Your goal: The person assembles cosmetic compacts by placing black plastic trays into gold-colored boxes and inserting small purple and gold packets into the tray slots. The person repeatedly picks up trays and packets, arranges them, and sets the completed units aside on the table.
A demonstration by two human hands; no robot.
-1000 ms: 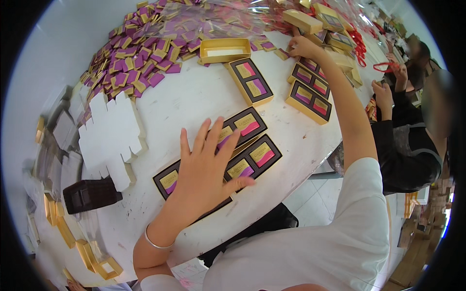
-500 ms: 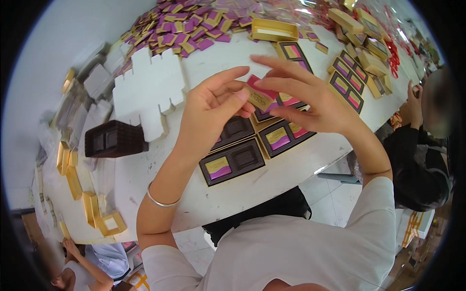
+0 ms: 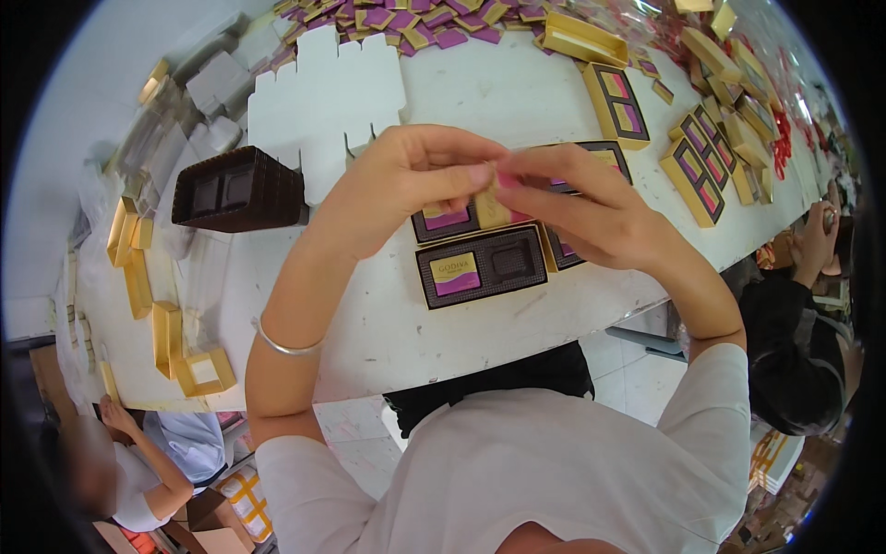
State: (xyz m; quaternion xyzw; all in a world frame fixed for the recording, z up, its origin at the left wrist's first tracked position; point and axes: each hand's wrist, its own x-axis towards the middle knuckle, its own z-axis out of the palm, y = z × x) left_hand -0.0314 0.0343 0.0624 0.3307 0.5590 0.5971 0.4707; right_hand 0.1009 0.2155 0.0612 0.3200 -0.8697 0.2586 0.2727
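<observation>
Chocolate square [image 3: 496,209], wrapped in gold and pink, sits pinched between both hands above the white worktop [image 3: 517,102], right over an open two-cell box [image 3: 482,267]. The left hand [image 3: 406,180] has its fingertips closed on the square's left edge; the right hand [image 3: 591,203] grips it from the other side, thumb and forefinger pressed together on the wrapper. The box below has one cell already filled with a gold-and-purple piece, while the other cell, lined with a dark ribbed tray, is bare.

As I judge it, the main risk is a slip: the piece is small and held only at its edges, so a loosened pinch could drop it askew onto the box rim or onto the neighbouring boxes (two more lie partly hidden under the hands). Pressing it in tilted could crease the wrapper or buckle the thin tray.

A dark plastic tray stack [image 3: 238,189] stands to the left, near flat white card blanks [image 3: 328,92]. Loose wrapped squares [image 3: 415,18] are heaped at the far edge, and finished gold boxes [image 3: 706,166] line the right side. Another person's hand [image 3: 817,235] works at the right edge.
</observation>
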